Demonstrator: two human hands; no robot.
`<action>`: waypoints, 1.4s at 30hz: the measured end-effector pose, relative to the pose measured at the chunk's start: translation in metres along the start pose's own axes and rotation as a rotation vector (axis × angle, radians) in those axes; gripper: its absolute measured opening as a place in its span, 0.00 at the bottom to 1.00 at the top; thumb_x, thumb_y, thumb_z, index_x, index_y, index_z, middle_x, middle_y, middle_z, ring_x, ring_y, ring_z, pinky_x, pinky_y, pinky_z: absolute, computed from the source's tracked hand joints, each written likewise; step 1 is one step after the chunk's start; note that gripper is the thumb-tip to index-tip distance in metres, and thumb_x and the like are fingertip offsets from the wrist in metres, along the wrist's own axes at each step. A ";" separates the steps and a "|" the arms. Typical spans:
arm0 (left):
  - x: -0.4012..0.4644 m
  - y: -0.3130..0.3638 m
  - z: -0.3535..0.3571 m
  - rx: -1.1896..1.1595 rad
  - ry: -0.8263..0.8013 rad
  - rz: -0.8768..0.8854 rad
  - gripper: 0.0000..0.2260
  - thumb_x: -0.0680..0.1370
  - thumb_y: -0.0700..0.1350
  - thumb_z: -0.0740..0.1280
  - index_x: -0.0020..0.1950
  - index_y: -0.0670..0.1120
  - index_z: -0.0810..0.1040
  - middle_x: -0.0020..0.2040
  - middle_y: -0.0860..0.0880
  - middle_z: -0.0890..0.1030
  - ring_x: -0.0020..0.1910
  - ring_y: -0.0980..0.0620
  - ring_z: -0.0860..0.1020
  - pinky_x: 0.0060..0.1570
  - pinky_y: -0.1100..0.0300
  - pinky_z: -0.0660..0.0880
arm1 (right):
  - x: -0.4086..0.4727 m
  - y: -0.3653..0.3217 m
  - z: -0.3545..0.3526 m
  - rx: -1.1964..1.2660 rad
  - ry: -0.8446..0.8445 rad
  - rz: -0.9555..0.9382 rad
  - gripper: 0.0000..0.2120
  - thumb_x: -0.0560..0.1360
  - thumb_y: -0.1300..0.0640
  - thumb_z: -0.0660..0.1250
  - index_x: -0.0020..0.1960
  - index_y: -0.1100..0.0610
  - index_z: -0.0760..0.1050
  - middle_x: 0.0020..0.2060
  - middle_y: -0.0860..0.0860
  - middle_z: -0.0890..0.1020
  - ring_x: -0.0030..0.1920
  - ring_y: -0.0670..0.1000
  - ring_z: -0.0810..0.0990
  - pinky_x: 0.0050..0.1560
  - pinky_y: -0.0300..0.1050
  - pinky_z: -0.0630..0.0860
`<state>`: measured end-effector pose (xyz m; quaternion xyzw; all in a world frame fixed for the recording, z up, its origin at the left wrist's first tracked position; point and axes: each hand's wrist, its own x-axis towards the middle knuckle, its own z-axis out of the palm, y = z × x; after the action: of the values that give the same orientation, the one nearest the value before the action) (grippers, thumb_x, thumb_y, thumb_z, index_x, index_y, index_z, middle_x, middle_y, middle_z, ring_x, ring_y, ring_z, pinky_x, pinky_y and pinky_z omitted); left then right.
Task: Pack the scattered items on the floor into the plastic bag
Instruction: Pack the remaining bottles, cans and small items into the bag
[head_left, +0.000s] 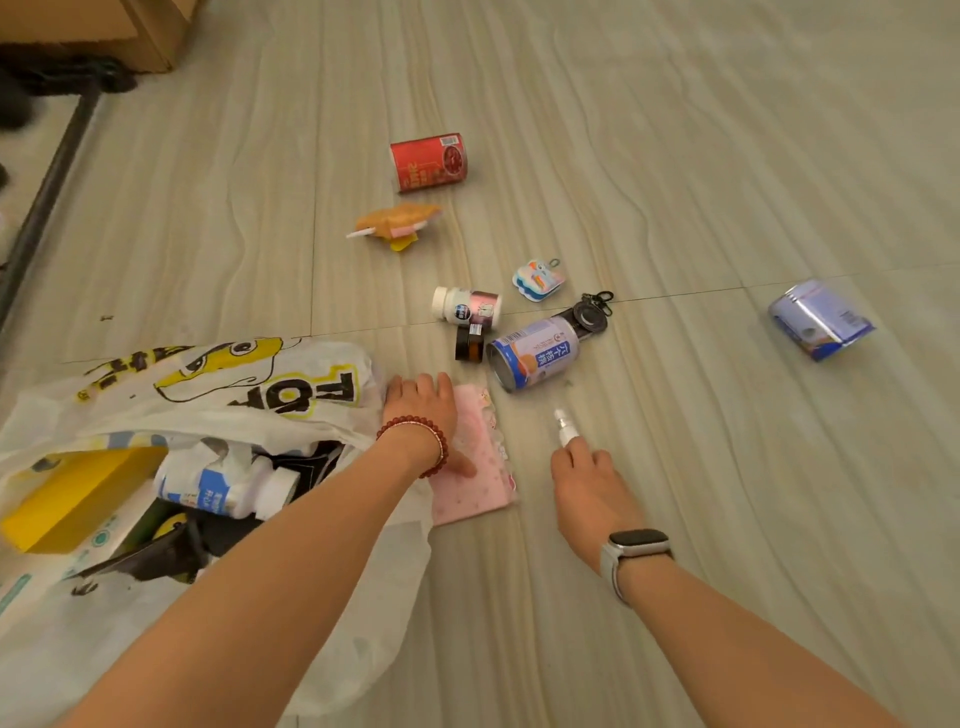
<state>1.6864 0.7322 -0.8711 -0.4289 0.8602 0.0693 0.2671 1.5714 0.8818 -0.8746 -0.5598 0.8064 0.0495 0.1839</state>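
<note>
Plastic bag (208, 395): large black-and-yellow letters, seen inverted, of which "TO" is legible. Purple-labelled can (535, 356): white Chinese characters on a blue panel. Print on the red can (429, 162) is too blurred to read.

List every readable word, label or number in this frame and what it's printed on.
"TO", upside down in large black-and-yellow letters: plastic bag; its other marks are unclear.
Red can: white lettering and a barcode, too blurred to read.
Nearest can: blue label with characters, too small to read.
White bottle, far blue can: labels unreadable.
</note>
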 end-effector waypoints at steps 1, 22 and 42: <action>-0.004 0.004 0.001 -0.016 0.007 -0.001 0.51 0.61 0.68 0.70 0.71 0.40 0.53 0.66 0.40 0.65 0.66 0.41 0.65 0.68 0.48 0.59 | -0.005 0.006 -0.002 -0.024 0.001 0.001 0.15 0.61 0.74 0.66 0.46 0.64 0.73 0.55 0.63 0.75 0.38 0.63 0.75 0.30 0.47 0.65; -0.151 -0.107 -0.111 -1.262 0.883 0.118 0.05 0.78 0.41 0.60 0.53 0.48 0.71 0.42 0.49 0.76 0.40 0.53 0.74 0.37 0.63 0.72 | -0.021 -0.071 -0.112 0.805 0.583 0.103 0.17 0.76 0.65 0.57 0.64 0.64 0.67 0.57 0.64 0.72 0.52 0.57 0.70 0.50 0.41 0.63; -0.164 -0.214 0.018 -0.716 0.628 -0.413 0.14 0.79 0.45 0.57 0.64 0.44 0.71 0.59 0.41 0.76 0.57 0.42 0.73 0.57 0.49 0.70 | -0.015 -0.208 -0.083 0.100 0.338 -0.312 0.14 0.76 0.63 0.57 0.62 0.58 0.65 0.59 0.55 0.68 0.52 0.56 0.73 0.40 0.46 0.68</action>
<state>1.9397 0.7207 -0.7779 -0.6545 0.7186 0.1730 -0.1593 1.7472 0.7951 -0.7659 -0.6683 0.7309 -0.1140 0.0793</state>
